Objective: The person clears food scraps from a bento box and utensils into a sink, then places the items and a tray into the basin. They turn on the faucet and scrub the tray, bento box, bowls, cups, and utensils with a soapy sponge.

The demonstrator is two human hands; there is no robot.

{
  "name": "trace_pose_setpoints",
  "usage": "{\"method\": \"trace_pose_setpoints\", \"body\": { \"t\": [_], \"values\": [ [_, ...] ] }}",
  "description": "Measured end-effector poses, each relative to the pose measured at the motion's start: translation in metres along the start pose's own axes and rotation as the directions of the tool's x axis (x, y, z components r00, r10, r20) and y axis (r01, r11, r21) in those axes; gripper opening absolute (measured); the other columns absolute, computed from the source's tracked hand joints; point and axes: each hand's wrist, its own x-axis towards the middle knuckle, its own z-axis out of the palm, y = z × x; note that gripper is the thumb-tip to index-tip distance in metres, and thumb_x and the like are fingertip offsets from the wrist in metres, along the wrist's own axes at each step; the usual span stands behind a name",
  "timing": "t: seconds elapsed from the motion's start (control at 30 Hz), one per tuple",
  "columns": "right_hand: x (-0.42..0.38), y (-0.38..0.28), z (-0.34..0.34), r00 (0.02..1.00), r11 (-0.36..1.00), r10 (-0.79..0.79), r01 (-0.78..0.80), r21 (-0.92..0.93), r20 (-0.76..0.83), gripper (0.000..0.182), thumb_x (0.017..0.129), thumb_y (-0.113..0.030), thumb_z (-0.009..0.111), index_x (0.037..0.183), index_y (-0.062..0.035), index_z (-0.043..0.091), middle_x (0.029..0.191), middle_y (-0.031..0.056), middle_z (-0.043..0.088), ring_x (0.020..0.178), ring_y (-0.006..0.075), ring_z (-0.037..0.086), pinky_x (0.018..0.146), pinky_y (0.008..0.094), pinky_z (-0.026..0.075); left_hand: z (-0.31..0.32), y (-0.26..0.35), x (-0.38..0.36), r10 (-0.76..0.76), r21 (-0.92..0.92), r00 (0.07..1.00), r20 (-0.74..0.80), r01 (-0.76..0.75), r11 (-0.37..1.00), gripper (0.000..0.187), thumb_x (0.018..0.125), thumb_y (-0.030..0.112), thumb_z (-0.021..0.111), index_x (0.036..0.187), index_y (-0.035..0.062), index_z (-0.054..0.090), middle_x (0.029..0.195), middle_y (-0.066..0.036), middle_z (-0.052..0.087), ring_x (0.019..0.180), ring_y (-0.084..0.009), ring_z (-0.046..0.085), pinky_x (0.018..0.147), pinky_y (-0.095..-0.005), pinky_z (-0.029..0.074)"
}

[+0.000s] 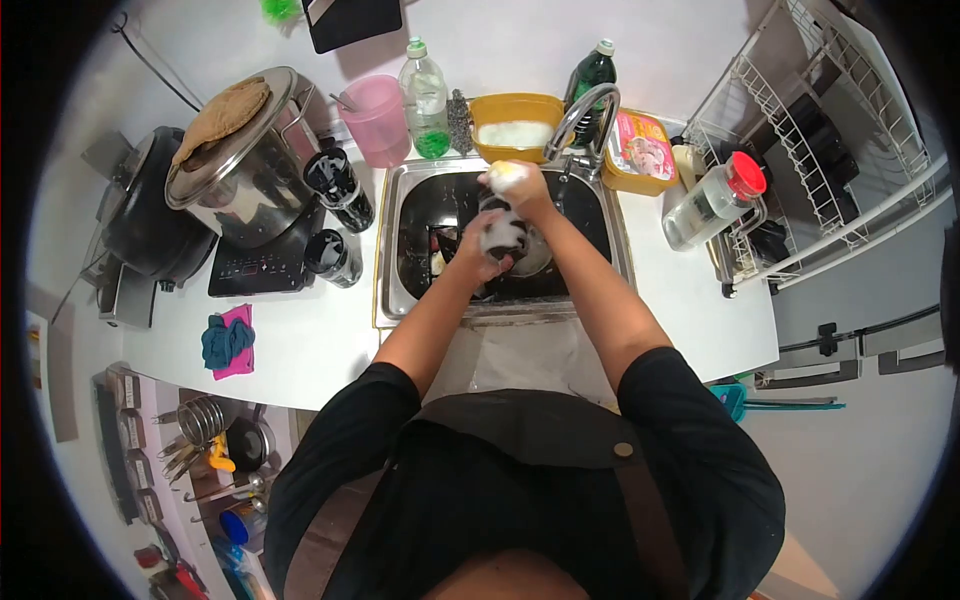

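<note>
Over the metal sink (pixel 388 285), my left hand (pixel 478 245) is wrapped round a dark, foam-covered tumbler (pixel 505 238). My right hand (pixel 530 190) is closed on a soapy yellow and white sponge (pixel 508 176), just above and beyond the tumbler. Suds coat the fingers of both hands. Below them in the basin lie some items, partly hidden by the hands and forearms; a round dish shape (pixel 537 258) shows beside the tumbler. The curved faucet (pixel 598 100) stands behind the basin, to the right of my right hand.
Left of the sink stand two dark glasses (pixel 340 190), an induction cooker (pixel 258 268) and a large steel pot (pixel 240 190). Behind are a pink pitcher (pixel 377 125), bottles and a yellow tub (pixel 517 108) with whitish contents. At right are a red-capped bottle (pixel 712 205) and a dish rack (pixel 800 130).
</note>
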Motion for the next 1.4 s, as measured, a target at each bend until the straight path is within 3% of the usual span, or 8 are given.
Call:
{"method": "trace_pose_setpoints", "body": {
  "t": [0.2,0.73,0.97,1.1,1.2,1.3,1.33,1.4],
  "values": [
    [-0.028,0.004,0.032,0.975,0.891,0.216,-0.172,0.421,-0.06,0.015,0.082,-0.018,0.058,0.087,-0.0086,0.067,0.1,0.0128,0.058,0.097,0.0264,0.055,0.087,0.0341,0.042,0.012,0.003,0.004,0.068,-0.099,0.982,-0.178,-0.086,0.991,0.054,0.076,0.067,0.046,0.11,0.0254,0.051,0.104,0.001,0.056,0.087,-0.0186,0.05,0.064,-0.0341,0.036],
    [-0.029,0.0,0.006,0.984,0.984,-0.175,0.176,0.019,-0.031,0.005,0.064,-0.018,0.068,0.067,-0.0141,0.066,0.104,0.0111,0.057,0.115,0.0319,0.042,0.103,0.046,0.027,-0.009,0.001,0.015,0.03,0.028,0.999,-0.016,-0.029,0.999,0.061,0.082,0.064,0.038,0.131,0.0274,0.036,0.131,-0.003,0.042,0.113,-0.027,0.047,0.092,-0.0481,0.04],
    [-0.018,-0.015,-0.011,0.841,0.719,0.526,-0.358,0.596,-0.13,0.012,0.079,-0.006,0.057,0.086,-0.0066,0.067,0.083,0.0088,0.066,0.077,0.0188,0.064,0.073,0.0284,0.051,-0.022,-0.002,0.013,-0.008,-0.129,0.945,0.328,0.053,0.99,0.046,0.085,0.042,0.047,0.118,0.0117,0.051,0.109,-0.007,0.059,0.099,-0.0244,0.057,0.082,-0.0383,0.05],
    [-0.004,-0.044,-0.027,0.912,0.963,0.254,-0.207,-0.175,0.323,0.025,0.062,-0.022,0.064,0.084,-0.0121,0.067,0.081,0.0081,0.065,0.073,0.0255,0.063,0.071,0.0338,0.051,-0.017,-0.025,0.023,0.373,0.497,0.921,0.117,-0.379,0.78,0.037,0.074,0.015,0.061,0.109,0.0049,0.055,0.101,-0.01,0.061,0.088,-0.0215,0.061,0.075,-0.0328,0.052],
    [-0.008,-0.019,-0.014,0.983,0.983,-0.183,0.183,-0.019,0.023,0.025,0.059,-0.018,0.062,0.084,-0.0161,0.067,0.082,0.008,0.065,0.075,0.0284,0.063,0.07,0.0353,0.051,-0.034,-0.012,0.022,0.005,0.196,0.979,0.205,-0.046,0.979,0.032,0.07,0.01,0.061,0.102,0.0059,0.057,0.092,-0.006,0.062,0.084,-0.0186,0.061,0.07,-0.0324,0.052],
    [-0.006,-0.019,-0.023,0.992,0.974,-0.119,0.109,0.198,0.038,0.027,0.061,-0.021,0.061,0.088,-0.0155,0.066,0.082,0.0085,0.065,0.074,0.0287,0.063,0.067,0.0361,0.05,-0.012,-0.008,0.001,0.029,0.059,0.98,0.196,-0.042,0.997,0.025,0.067,0.01,0.063,0.092,0.0064,0.06,0.08,-0.004,0.062,0.069,-0.0143,0.06,0.063,-0.0292,0.049],
    [-0.007,-0.028,-0.015,0.888,0.933,0.049,0.123,-0.338,0.457,0.024,0.065,-0.023,0.058,0.086,-0.0119,0.065,0.08,0.0085,0.064,0.072,0.0277,0.062,0.066,0.0358,0.05,-0.015,-0.015,0.002,0.029,0.164,0.993,0.115,-0.048,0.985,0.024,0.067,0.012,0.065,0.09,0.0053,0.061,0.078,-0.004,0.063,0.064,-0.0143,0.06,0.061,-0.0283,0.049],
    [-0.019,-0.039,0.0,0.913,0.905,0.308,-0.195,-0.377,0.267,0.022,0.069,-0.021,0.055,0.084,-0.0095,0.065,0.078,0.008,0.064,0.069,0.0281,0.061,0.064,0.0352,0.049,-0.027,-0.03,0.02,0.125,0.428,0.989,0.081,-0.148,0.892,0.02,0.068,0.014,0.064,0.087,0.0095,0.061,0.081,-0.003,0.062,0.07,-0.0167,0.059,0.063,-0.0302,0.049]
  ]
}}
